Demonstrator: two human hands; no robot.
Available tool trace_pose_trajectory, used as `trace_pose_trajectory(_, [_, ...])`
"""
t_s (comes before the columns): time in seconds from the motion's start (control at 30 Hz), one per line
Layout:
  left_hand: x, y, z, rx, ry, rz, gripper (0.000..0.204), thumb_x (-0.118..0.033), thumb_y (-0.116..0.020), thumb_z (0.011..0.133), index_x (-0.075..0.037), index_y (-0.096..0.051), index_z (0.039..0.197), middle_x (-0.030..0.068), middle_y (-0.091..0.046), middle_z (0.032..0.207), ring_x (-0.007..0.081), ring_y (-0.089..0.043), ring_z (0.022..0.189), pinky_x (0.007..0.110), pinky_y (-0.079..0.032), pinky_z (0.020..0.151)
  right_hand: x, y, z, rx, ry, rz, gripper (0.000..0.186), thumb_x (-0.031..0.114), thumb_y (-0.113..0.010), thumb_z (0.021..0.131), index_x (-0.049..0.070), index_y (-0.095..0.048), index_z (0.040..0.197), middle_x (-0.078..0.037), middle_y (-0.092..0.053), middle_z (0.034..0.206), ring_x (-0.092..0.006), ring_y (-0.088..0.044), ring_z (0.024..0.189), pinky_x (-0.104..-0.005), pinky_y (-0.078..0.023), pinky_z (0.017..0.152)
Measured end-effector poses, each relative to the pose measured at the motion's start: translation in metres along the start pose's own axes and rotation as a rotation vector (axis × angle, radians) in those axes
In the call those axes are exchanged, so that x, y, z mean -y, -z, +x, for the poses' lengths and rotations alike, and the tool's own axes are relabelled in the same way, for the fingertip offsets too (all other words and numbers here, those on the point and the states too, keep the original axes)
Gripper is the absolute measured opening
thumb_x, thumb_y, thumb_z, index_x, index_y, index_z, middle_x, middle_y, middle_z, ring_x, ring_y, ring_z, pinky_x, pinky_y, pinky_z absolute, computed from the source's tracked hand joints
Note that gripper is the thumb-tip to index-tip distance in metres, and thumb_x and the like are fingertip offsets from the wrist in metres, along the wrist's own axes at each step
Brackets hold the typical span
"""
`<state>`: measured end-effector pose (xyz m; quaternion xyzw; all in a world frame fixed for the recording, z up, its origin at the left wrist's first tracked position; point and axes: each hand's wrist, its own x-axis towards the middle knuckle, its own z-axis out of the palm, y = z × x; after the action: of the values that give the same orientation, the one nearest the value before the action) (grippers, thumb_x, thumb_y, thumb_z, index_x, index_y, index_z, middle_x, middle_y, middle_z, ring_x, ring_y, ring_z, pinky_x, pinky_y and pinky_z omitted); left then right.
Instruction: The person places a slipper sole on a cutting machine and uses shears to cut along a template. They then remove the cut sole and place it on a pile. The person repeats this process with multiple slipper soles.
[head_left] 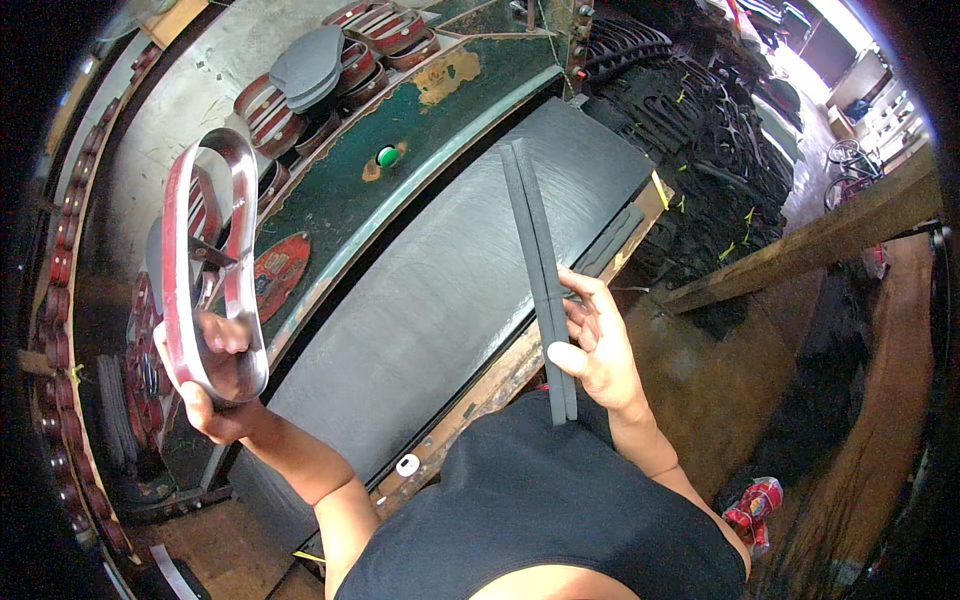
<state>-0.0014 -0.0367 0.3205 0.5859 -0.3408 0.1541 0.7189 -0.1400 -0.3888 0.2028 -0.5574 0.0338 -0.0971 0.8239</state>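
Observation:
My left hand (212,408) grips the lower end of a sole-shaped cutting die (180,265), a red and silver metal band with a crossbar. It is held up on the left, in front of a green machine. Nearer the middle, my right hand (598,345) pinches dark grey strips (530,225) between thumb and fingers. Long and narrow, they lie side by side and reach from my shirt up across a dark grey sheet (400,300). That smooth sheet lies lengthwise on the table along the machine, below both hands.
The worn green machine beam (340,215) carries a green button (388,156). Behind it stand several red dies (268,118) topped by grey sole cutouts (308,62). Black cut-out scrap (690,170) heaps at far right, beside a slanting wooden beam (810,232). A red packet (757,505) sits lower right.

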Motion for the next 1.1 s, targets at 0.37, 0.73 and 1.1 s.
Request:
trace_pose_trajectory(0.37, [-0.017,-0.001,-0.001,0.109,-0.096,1.145,0.069,-0.05,-0.071,0.072,0.003,-0.061,0.114,0.017,-0.064,0.096,0.0298,-0.064,0.083,0.038,-0.051,0.078,-0.014,-0.013,-0.011,-0.179,0.212,-0.74,0.079,0.012,-0.086,0.066,0.007,-0.052,0.136,-0.02,-0.039,0.152,-0.0355,-0.04,0.14,-0.0448,-0.036,0.116])
trace_pose_trajectory(0.73, [-0.022,-0.013,0.021,0.277,-0.088,1.321,0.058,-0.037,-0.076,0.072,0.0,-0.061,0.115,0.0192,-0.067,0.107,0.0361,-0.067,0.1,0.042,-0.054,0.089,-0.148,0.014,-0.002,-0.192,-0.031,-1.01,0.07,0.014,-0.082,0.066,0.007,-0.054,0.13,-0.028,-0.035,0.15,-0.0451,-0.036,0.139,-0.05,-0.034,0.115])
trace_pose_trajectory(1.1, [0.071,0.01,0.096,0.238,0.052,1.553,0.063,-0.042,-0.07,0.08,-0.004,-0.058,0.128,0.0215,-0.067,0.12,0.0364,-0.065,0.111,0.042,-0.051,0.098,-0.183,0.054,0.035,-0.222,-0.021,-0.954,0.066,0.026,-0.08,0.081,0.001,-0.05,0.133,-0.029,-0.035,0.147,-0.0448,-0.037,0.138,-0.0495,-0.035,0.113])
